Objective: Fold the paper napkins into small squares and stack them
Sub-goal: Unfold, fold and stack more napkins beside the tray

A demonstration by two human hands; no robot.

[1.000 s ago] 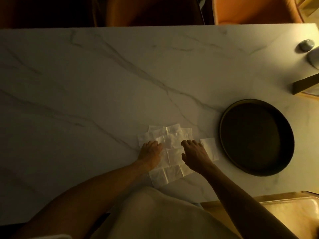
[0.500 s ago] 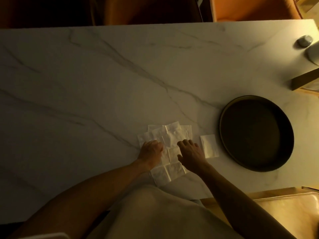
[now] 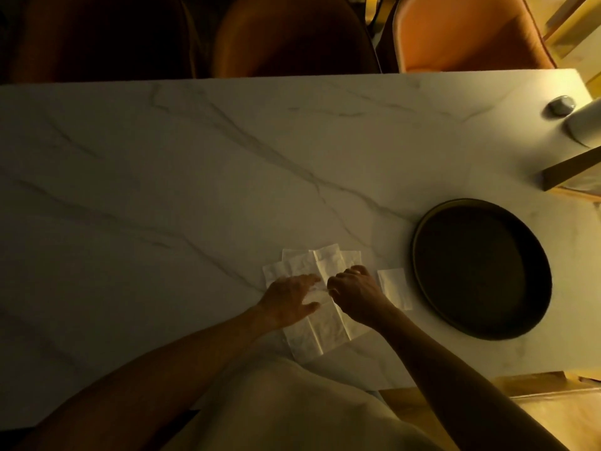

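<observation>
While our left hand lies flat on the unfolded napkin to pin it to the counter, our right hand pinches its edge, apparently to fold. 1 folded napkin lies just beside the right hand.

Setting: home dining area, dim warm light. Indicators: white marble-pattern table; upholstered orange chairs along far edge; dark round tray on tabletop; loose paper napkins near seated person.
</observation>
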